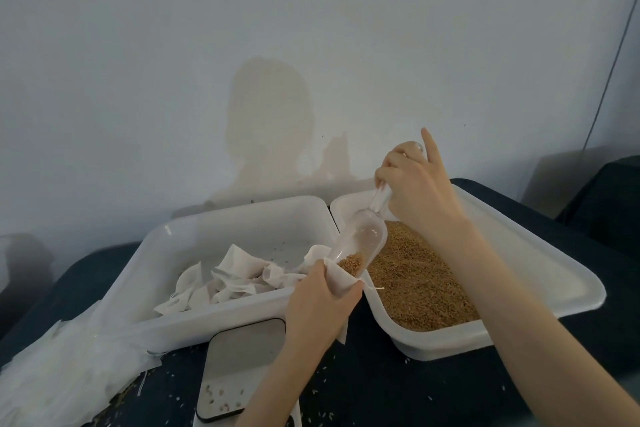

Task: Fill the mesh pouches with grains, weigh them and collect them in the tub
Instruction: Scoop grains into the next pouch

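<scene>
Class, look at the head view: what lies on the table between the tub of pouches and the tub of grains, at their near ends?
In the head view, the left hand holding an open mesh pouch fills that gap.

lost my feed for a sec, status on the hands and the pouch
Left hand holds mesh pouch open. Right hand tips clear scoop, grains entering pouch. Scale bare, nothing in the way.

Two tubs sit side by side at mid-frame on the table point(398, 388) — the left tub point(166, 253) holding filled pouches point(225, 281), the right tub point(519, 274) holding grains point(422, 284). Below the left tub lies the scale point(239, 364); a heap of empty mesh pouches point(69, 367) fills the lower left corner.
</scene>
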